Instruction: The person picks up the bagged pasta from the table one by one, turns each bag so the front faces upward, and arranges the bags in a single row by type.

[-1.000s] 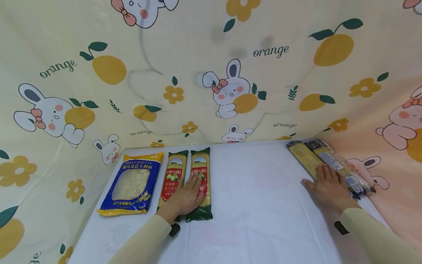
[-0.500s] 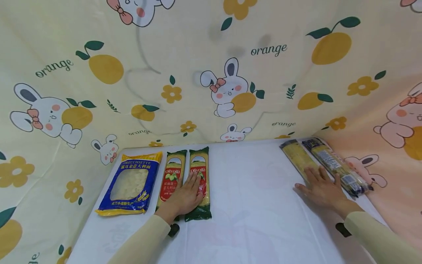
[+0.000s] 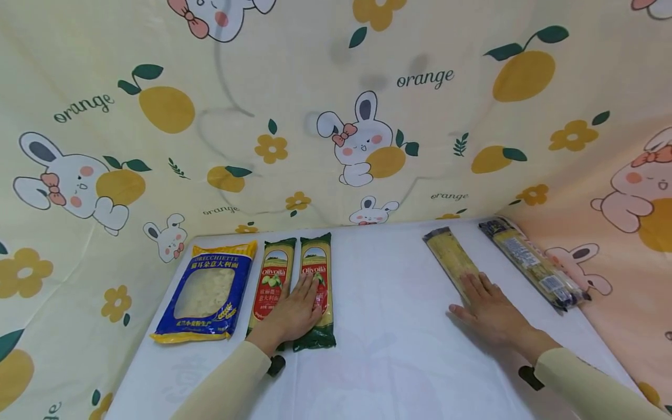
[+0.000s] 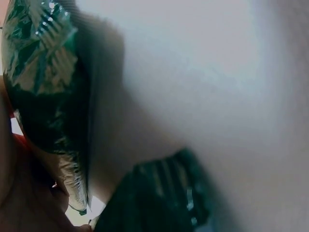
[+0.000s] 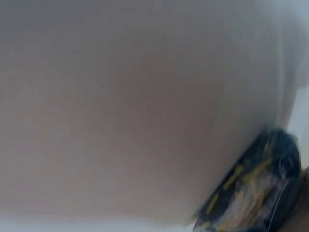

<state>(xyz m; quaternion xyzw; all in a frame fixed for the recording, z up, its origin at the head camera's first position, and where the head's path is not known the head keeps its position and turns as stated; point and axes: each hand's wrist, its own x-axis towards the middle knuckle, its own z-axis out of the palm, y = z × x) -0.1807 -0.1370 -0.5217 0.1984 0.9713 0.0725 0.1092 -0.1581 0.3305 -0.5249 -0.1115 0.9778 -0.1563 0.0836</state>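
Note:
My left hand lies with extended fingers over two green-and-red pasta packets side by side, a left pasta packet and a right pasta packet. Their crimped green ends show close up in the left wrist view. On the right, my right hand rests flat, thumb spread, on the lower part of a narrow clear packet of yellow pasta, which slants on the table. Its dark end appears in the right wrist view; my palm hides that end in the head view.
Left of the green packets lies a blue-and-yellow orecchiette bag. A second clear pasta packet lies slantwise along the table's right edge. The white-covered table meets a patterned cloth at the back and sides.
My right hand has slid one clear pasta packet leftward, opening a wide gap from the packet at the right edge. My left hand and the green packets have stayed in place.

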